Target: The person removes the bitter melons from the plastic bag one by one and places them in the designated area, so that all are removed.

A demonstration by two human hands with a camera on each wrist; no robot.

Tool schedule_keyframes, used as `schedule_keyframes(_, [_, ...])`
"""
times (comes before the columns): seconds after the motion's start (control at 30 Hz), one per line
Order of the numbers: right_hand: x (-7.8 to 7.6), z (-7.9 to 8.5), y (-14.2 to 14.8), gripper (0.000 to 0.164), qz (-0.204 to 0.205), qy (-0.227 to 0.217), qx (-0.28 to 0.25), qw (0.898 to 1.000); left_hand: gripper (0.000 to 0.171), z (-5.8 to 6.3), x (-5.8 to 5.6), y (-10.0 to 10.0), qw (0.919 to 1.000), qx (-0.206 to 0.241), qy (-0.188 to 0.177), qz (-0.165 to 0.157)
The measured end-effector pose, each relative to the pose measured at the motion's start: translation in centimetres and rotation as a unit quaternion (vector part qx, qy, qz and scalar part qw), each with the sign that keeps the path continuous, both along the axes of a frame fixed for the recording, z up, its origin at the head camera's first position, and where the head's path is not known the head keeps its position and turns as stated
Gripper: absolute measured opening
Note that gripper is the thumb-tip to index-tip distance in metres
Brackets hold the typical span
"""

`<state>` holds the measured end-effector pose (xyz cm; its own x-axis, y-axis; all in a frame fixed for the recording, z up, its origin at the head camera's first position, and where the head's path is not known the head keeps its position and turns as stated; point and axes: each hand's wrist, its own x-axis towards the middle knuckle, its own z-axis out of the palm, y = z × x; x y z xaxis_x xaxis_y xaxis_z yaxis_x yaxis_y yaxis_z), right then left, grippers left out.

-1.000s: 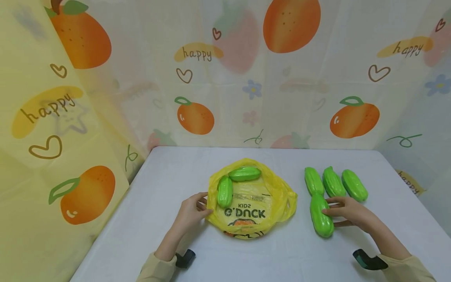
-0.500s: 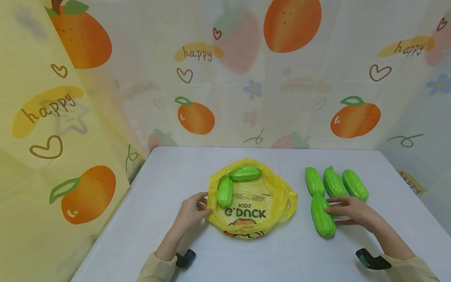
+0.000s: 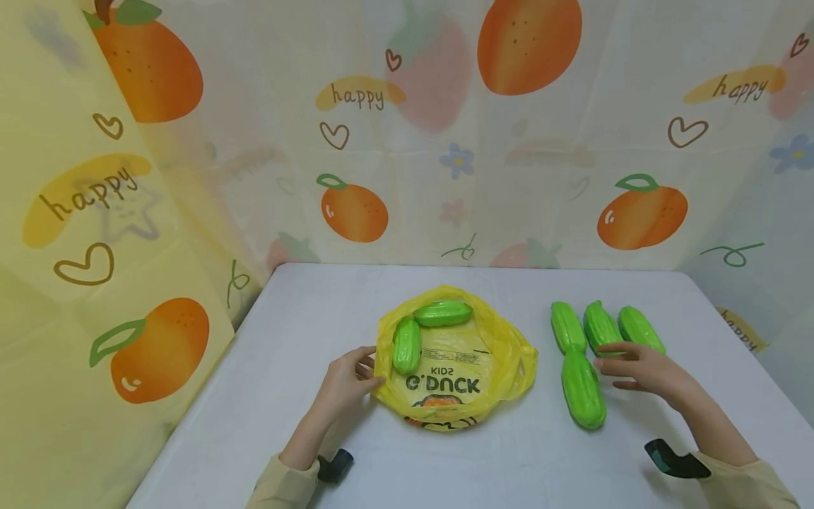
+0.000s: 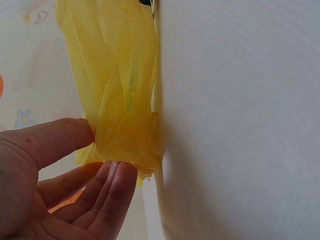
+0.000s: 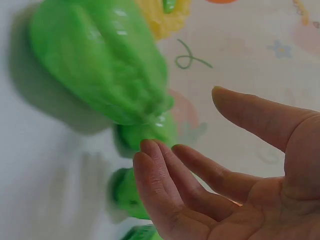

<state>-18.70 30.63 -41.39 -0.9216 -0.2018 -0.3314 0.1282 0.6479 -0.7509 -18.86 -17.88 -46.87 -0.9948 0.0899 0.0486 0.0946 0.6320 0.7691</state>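
Observation:
A round-opened yellow plastic bag (image 3: 502, 382) lies on the table, with two shiny, ribbed green gourds (image 3: 443, 313) inside along its upper left. My left hand (image 3: 348, 380) holds the bag's left rim; the left wrist view shows the thumb and fingers on either side of the yellow film (image 4: 117, 90). To the right of the bag, the nearest loose gourd (image 3: 584, 392) touches the tip of another gourd (image 3: 567, 326). Just right of that nearest gourd hovers my right hand (image 3: 645, 367), fingers spread and apart from it, as the right wrist view confirms.
Two more green gourds (image 3: 603, 328) lie behind the right hand, partly covered by it. The white-covered table (image 3: 470, 466) meets a fruit-printed curtain (image 3: 407, 198) at the back. Dark wrist-worn devices (image 3: 677, 459) sit by both sleeves.
My right hand has come off the front gourd and risen slightly away to the right and back. That gourd shifted a touch rightward before. Left hand and bag stay put.

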Motion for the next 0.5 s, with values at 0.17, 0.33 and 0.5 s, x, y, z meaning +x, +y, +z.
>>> schedule_keyframes(0.17, [-0.6, 1.1, -0.3, 0.069, -0.001, 0.029, 0.013, 1.0, 0.053, 0.1, 0.1, 0.0, 1.0, -0.001, 0.001, 0.0])
schedule_keyframes(0.33, [-1.3, 2.1, -1.2, 0.066, -0.003, 0.051, 0.017, 0.999, 0.053, 0.1, 0.1, 0.0, 1.0, -0.002, 0.003, -0.001])
schedule_keyframes(0.5, [-1.9, 2.9, -2.5, 0.066, -0.005, 0.058, 0.014, 0.998, 0.052, 0.1, 0.0, 0.0, 1.0, -0.006, 0.005, -0.003])
